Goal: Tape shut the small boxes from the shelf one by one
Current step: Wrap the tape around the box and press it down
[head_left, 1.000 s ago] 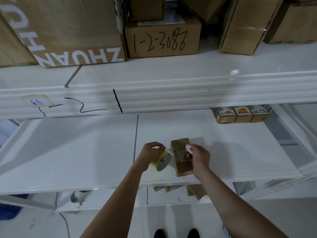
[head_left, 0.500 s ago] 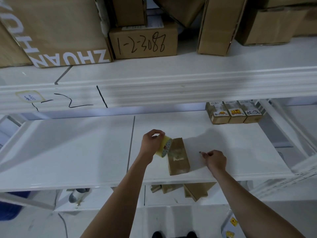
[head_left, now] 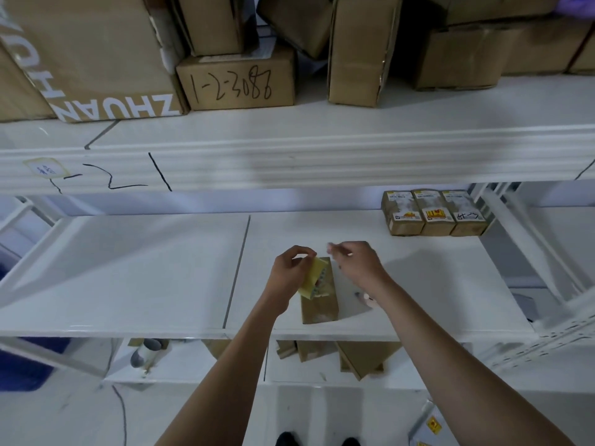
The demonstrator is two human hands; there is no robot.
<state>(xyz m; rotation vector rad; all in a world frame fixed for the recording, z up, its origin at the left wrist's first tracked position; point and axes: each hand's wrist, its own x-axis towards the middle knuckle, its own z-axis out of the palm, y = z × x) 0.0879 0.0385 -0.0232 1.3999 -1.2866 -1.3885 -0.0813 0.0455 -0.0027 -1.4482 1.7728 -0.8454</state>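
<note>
The white shelf (head_left: 161, 272) runs wide and bare to the left of the hands, past a dark seam in its surface, and has open room to the right as far as the slanted white upright. Its front edge lies just below the hands, toward the person. Above the hands, the thick front lip of the upper shelf (head_left: 322, 156) overhangs.

The large carton (head_left: 90, 53) up and to the left reads "ZHUAN" in white, upside down. Beside it a smaller carton (head_left: 236, 80) bears handwritten "1-2-3088", the last digits unsure. Up and to the right of the hands, three labelled boxes (head_left: 434, 214) stand side by side at the back; their print is too small to read.

The small box (head_left: 320, 300) lies on the shelf near the front edge, directly under the hands.

Both forearms reach forward. The left hand (head_left: 289, 272) curls round the yellow tape roll (head_left: 312, 278), its grip holding the roll tilted over the box's far end. The right hand (head_left: 357, 262) hovers just right of the roll, thumb and forefinger pinched together; whether a tape end sits in that grip cannot be told.
</note>
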